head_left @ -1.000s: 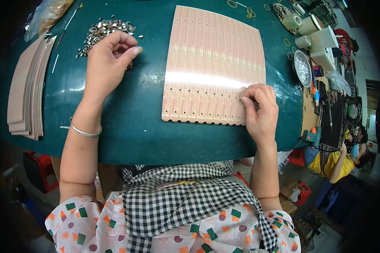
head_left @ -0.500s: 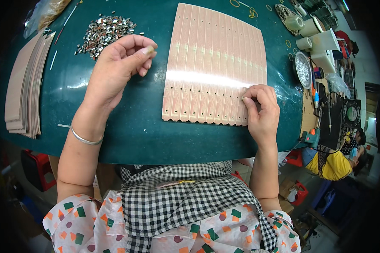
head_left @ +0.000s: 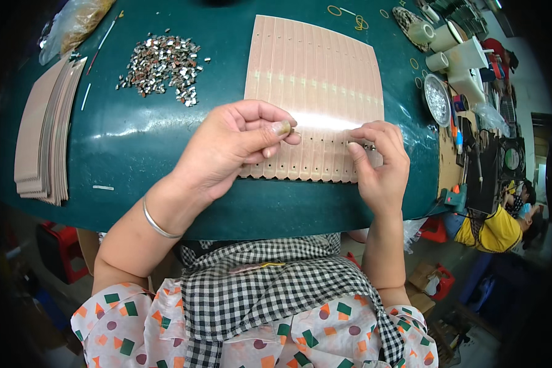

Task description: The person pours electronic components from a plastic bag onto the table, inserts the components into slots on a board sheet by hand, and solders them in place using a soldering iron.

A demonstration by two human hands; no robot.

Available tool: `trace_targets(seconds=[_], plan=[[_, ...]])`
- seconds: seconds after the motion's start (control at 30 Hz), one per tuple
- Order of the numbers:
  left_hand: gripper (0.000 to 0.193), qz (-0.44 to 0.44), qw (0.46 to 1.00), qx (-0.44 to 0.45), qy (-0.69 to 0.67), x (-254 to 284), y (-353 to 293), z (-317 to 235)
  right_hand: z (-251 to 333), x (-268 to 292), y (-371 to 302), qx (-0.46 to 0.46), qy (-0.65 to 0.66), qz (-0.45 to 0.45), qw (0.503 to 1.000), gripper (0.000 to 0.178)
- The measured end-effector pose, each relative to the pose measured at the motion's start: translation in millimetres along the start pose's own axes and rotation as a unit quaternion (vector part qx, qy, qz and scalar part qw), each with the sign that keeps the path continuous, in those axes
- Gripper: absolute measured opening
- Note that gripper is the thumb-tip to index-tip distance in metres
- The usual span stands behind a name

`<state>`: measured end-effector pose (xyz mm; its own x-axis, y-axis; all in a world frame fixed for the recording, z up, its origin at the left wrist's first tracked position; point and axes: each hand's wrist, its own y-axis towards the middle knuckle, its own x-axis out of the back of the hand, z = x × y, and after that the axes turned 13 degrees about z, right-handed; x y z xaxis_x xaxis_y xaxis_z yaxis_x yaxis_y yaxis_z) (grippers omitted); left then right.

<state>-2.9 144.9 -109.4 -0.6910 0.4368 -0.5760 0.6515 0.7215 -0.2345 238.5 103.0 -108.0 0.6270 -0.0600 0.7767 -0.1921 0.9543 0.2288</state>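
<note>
A pinkish panel of long parallel strips, pierced with rows of small holes, lies flat on the green table. Over its left near part my left hand is closed in a pinch, a tiny piece just showing at the fingertips. My right hand is at the panel's right near edge, thumb and forefinger drawn close together. Small shiny metal pieces show beside its curled fingers; whether they are held or lie on the panel I cannot tell. A heap of small metal pieces lies left of the panel.
A stack of similar panels stands at the left. At the right are a metal bowl, white cups and a screwdriver. Rubber bands lie at the far side. A person in yellow sits beyond.
My left hand has moved right and nearer, from beside the heap to over the panel. My right hand has stayed at the panel's right edge, and metal pieces now show beside its fingers.
</note>
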Motion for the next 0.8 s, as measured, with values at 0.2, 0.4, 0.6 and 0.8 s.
trace_targets(seconds=[0.2, 0.4, 0.6, 0.8], plan=[[0.010, 0.056, 0.995, 0.025, -0.083, -21, 4, 14, 37, -10, 1, 0.084, 0.103, -0.023, 0.991, 0.021], [0.011, 0.060, 0.993, 0.032, -0.094, -34, 7, 22, 37, -10, -5, 0.063, 0.172, -0.053, 0.982, 0.023], [0.015, 0.096, 0.980, 0.053, -0.164, -35, 11, 31, 28, -10, -6, 0.158, 0.006, -0.087, 0.984, 0.018], [0.031, -0.031, 0.992, -0.080, -0.094, -14, 14, 4, -3, -7, -2, 0.020, 0.017, -0.025, 0.999, 0.011]])
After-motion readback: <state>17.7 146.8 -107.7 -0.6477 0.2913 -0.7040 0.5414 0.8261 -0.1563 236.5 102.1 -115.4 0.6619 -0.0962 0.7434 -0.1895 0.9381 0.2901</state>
